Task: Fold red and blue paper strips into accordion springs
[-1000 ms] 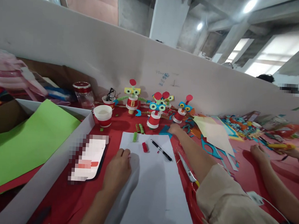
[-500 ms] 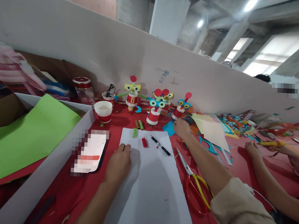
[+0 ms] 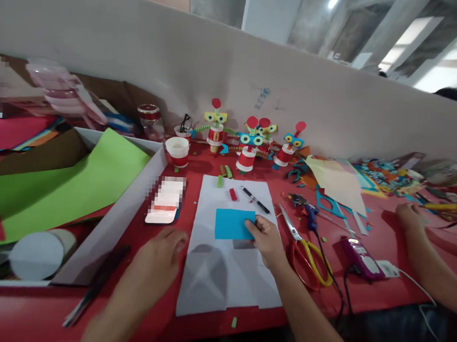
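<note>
Across the red table (image 3: 10,312), overlapping white paper sheets (image 3: 202,297) are extending away from the person, their long axis running roughly fore and aft. Scissors (image 3: 292,228) are lying open just beside the sheets' right edge, beyond the right forearm. Over the sheets' left margin, the left hand (image 3: 157,256) is hovering with its fingers loosely curled and partly open, apart from the blue rectangle and showing nothing in its grasp; its fingertips are blurred. The right hand (image 3: 267,239) is pinching the blue paper rectangle (image 3: 231,225) at its right edge between thumb and fingers, and is therefore the nearer hand. The rectangle is extending leftward from that grip, ahead and to the right of the left hand. Its long axis is running left to right, across the sheets' length. A dark shadow below its right end is suggesting that it is being held slightly above them. The piece is appearing plain, saturated blue, nearly flat and straight-edged. Beyond it, a black pen (image 3: 255,200) is lying diagonally, and a red folded strip (image 3: 233,194) is resting to the pen's left.
</note>
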Motion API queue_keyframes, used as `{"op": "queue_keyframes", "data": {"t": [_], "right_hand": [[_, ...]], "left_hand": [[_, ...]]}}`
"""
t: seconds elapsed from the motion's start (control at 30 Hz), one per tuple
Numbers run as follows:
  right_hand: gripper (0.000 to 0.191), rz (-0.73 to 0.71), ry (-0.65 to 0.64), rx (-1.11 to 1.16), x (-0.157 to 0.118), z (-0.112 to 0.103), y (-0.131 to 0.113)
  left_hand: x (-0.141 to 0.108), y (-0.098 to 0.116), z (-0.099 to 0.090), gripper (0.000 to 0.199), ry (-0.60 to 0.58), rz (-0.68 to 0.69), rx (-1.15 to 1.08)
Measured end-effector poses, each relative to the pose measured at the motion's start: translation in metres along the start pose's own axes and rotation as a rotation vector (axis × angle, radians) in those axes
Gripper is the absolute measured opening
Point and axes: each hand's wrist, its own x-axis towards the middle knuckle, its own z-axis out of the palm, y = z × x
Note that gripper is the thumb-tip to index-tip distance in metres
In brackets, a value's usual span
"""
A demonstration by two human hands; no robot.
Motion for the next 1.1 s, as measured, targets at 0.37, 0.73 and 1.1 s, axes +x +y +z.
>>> {"op": "queue_keyframes", "data": {"t": [0.37, 0.73, 1.1], "right_hand": [[0.032, 0.058, -0.072, 0.1, -0.008, 0.017, 0.003], [0.054, -0.177, -0.067, 0.126, -0.004, 0.017, -0.007], [0.033, -0.116, -0.231, 0.099, 0.031, 0.011, -0.025]], "left_hand": [[-0.033, 0.002, -0.014, 0.042, 0.054, -0.061, -0.276], [0.049, 0.029, 0.034, 0.05, -0.089, 0.236, -0.583], [0.074, 0.024, 0.037, 0.03, 0.026, 0.237, -0.752]]}}
